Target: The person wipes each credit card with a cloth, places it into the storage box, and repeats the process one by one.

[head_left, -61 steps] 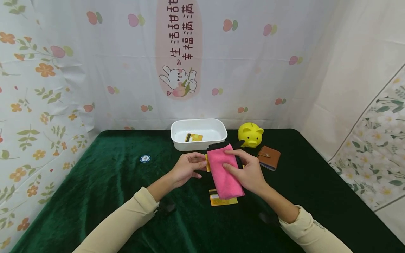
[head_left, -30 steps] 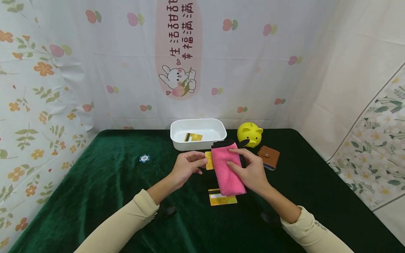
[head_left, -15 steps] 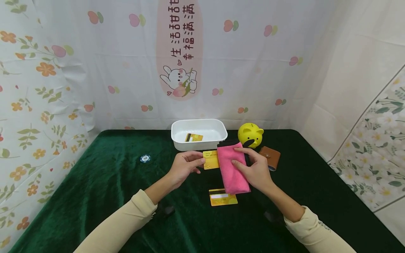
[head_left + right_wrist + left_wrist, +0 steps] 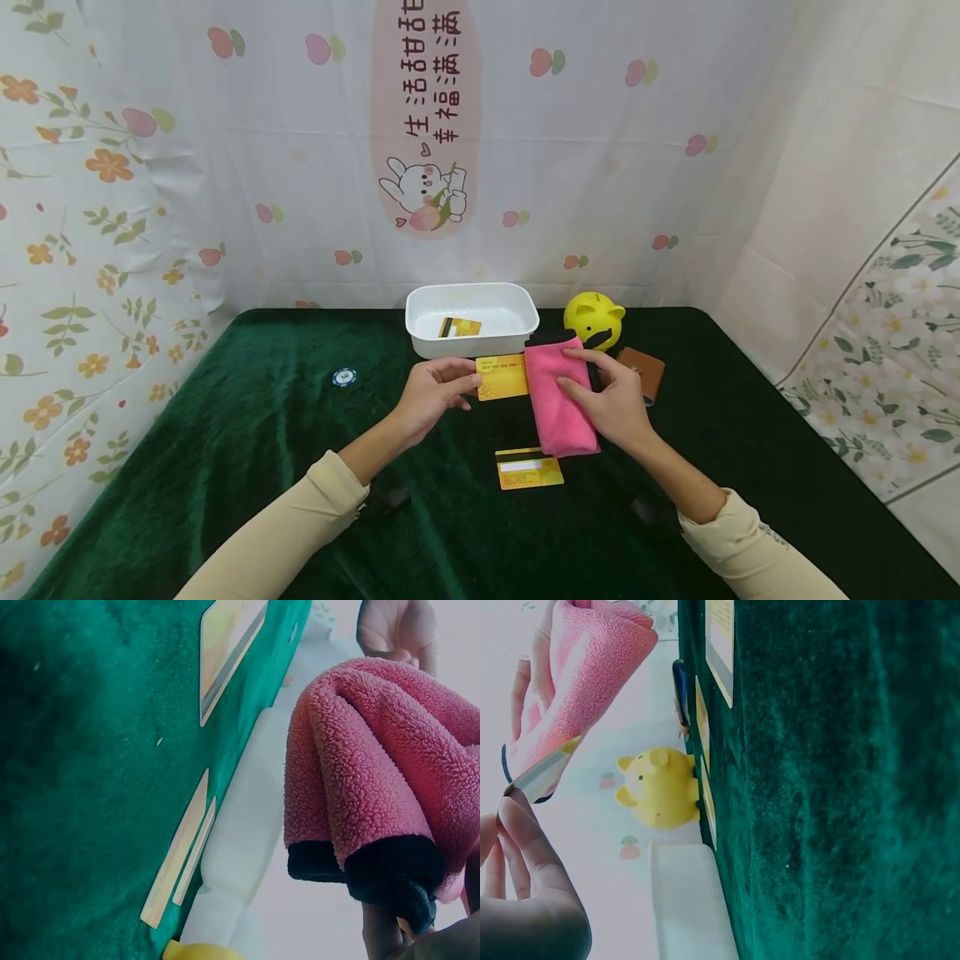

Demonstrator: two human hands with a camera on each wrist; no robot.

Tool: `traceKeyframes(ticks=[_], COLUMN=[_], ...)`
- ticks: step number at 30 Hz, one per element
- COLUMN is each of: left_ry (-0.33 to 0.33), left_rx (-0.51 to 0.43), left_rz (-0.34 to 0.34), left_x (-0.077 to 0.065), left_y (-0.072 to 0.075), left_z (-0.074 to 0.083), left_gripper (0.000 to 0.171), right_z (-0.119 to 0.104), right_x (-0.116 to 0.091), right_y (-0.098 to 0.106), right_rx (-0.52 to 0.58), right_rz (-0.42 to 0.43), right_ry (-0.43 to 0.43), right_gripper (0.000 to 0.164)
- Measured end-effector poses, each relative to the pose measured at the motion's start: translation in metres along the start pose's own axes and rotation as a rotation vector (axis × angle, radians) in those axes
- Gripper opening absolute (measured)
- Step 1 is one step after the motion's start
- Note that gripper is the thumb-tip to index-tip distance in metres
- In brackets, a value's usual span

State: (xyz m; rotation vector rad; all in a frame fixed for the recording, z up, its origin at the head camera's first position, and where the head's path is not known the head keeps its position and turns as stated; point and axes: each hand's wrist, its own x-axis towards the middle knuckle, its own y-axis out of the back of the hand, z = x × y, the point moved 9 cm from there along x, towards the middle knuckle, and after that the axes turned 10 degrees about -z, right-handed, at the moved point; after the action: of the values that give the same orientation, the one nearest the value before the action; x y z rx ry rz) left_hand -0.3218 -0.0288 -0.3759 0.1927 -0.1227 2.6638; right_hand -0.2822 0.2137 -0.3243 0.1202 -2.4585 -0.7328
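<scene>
My left hand [image 4: 435,398] pinches a yellow bank card [image 4: 502,377] by its left edge, thumb against forefinger. In the left wrist view the card [image 4: 551,769] is seen nearly edge-on and reaches up to the pink cloth. My right hand [image 4: 606,398] grips that folded pink cleaning cloth [image 4: 558,400], which has a black border, with the thumb and a finger over its front. The card's right end goes behind the cloth's left side in the head view. Below, another yellow card [image 4: 528,468] lies on the green cloth with its stripe side up.
A white tub [image 4: 471,343] at the back holds a yellow card [image 4: 459,326]. Right of it stand a yellow piggy bank [image 4: 592,317] and a brown wallet [image 4: 643,372]. A poker chip [image 4: 344,377] lies left. Two more cards [image 4: 176,862] lie near the tub.
The pink cloth has moved right in my right hand, away from my left hand. More of the pinched card shows at the cloth's left side, where only a sliver showed before.
</scene>
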Motion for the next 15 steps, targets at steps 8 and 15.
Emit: traceKeyframes(ticks=[8,15], left_ry=[0.013,-0.003], left_rx=[-0.008,-0.027], left_rz=[0.006,0.034], left_x=[-0.0011,-0.0009], left_y=[0.0028,0.0067], left_z=[-0.0023,-0.0015], left_gripper=[0.023,0.027], right_z=[0.0062,0.0105], right_x=[0.0002,-0.0006], right_y=[0.0021,0.0048], right_rx=[0.001,0.002], right_rz=[-0.004,0.005], right_ry=[-0.021,-0.052], right_gripper=[0.037,0.037])
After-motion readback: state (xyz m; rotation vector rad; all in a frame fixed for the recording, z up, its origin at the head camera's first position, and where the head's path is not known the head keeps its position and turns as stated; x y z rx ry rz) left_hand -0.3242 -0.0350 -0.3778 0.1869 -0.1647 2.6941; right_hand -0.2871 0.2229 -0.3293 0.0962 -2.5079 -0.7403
